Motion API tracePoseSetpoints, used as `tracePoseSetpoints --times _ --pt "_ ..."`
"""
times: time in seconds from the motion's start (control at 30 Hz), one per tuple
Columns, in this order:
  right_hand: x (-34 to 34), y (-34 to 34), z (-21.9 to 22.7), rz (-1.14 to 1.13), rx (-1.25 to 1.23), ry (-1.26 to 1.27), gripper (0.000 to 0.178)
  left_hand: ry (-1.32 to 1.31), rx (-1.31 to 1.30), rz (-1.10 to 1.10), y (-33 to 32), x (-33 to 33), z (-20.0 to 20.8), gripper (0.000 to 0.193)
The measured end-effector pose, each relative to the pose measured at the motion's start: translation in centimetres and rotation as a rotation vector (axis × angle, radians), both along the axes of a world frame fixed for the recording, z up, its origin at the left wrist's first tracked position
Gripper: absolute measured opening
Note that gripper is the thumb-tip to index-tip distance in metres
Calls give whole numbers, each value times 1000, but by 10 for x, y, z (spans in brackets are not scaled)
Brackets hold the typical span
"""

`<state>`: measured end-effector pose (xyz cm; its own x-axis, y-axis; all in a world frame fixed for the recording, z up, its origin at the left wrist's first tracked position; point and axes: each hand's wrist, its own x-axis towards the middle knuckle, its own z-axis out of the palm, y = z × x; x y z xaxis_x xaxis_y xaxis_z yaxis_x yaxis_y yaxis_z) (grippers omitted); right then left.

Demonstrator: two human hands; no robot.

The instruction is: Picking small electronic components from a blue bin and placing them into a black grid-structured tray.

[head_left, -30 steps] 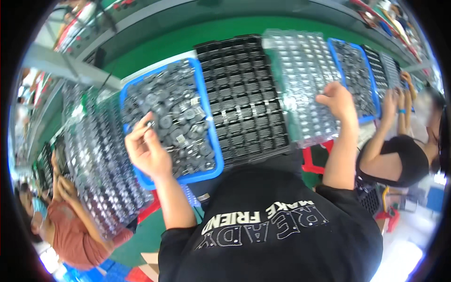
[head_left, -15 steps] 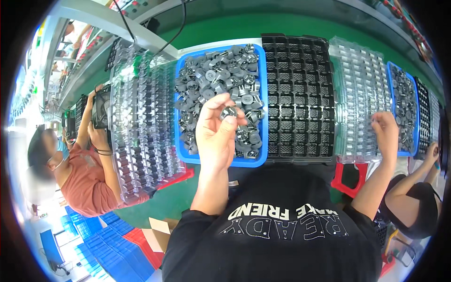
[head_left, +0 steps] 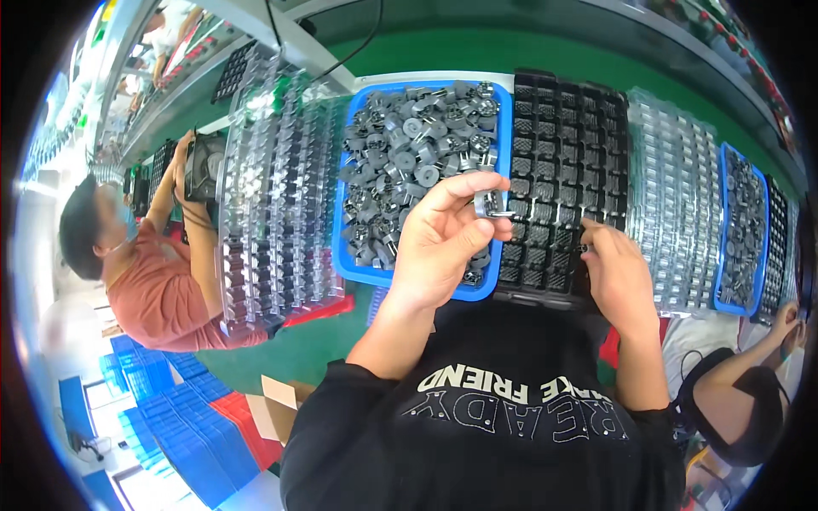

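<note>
My left hand (head_left: 439, 243) is closed in a pinch over the right side of a blue bin (head_left: 339, 247). Thumb and fingers grip a small round grey component (head_left: 487, 204) with metal pins, which point to the right. The bin is heaped with similar grey cylindrical components (head_left: 417, 128). Above the near right part of a black compartment tray (head_left: 545, 226), my right hand (head_left: 620, 271) has its fingertips pressed together. Something small and dark seems to be between them, too small to name.
Clear plastic trays with rows of pockets lie left (head_left: 281, 213) and right (head_left: 673, 187). Beyond the right one is another blue bin (head_left: 734, 304). A co-worker in an orange shirt (head_left: 166, 298) handles a dark tray at left. An open cardboard box (head_left: 277, 409) stands lower left.
My right hand has moved left from the clear tray to the black tray. My left hand, still pinching the grey component, has shifted right toward it. The whole view has shifted slightly.
</note>
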<state>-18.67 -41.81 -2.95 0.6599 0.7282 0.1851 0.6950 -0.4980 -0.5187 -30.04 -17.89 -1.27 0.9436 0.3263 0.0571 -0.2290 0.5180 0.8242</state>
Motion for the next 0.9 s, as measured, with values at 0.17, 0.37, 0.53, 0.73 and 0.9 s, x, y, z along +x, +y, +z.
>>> tracePoseSetpoints --times 0.17,0.37,0.53,0.73,0.9 --pt "-4 8 29 -54 359 291 18 -43 78 27 -4 1 12 45" --pt "-18 53 60 66 803 562 25 -95 91 -59 -12 6 8 36" --pt "-11 68 66 178 730 78 23 -188 71 -16 -23 9 15 38" --pt "-13 75 66 148 716 -18 24 -207 -10 -34 -24 9 17 38" --pt "-14 74 63 176 680 -128 24 -123 37 -25 -20 4 16 47"
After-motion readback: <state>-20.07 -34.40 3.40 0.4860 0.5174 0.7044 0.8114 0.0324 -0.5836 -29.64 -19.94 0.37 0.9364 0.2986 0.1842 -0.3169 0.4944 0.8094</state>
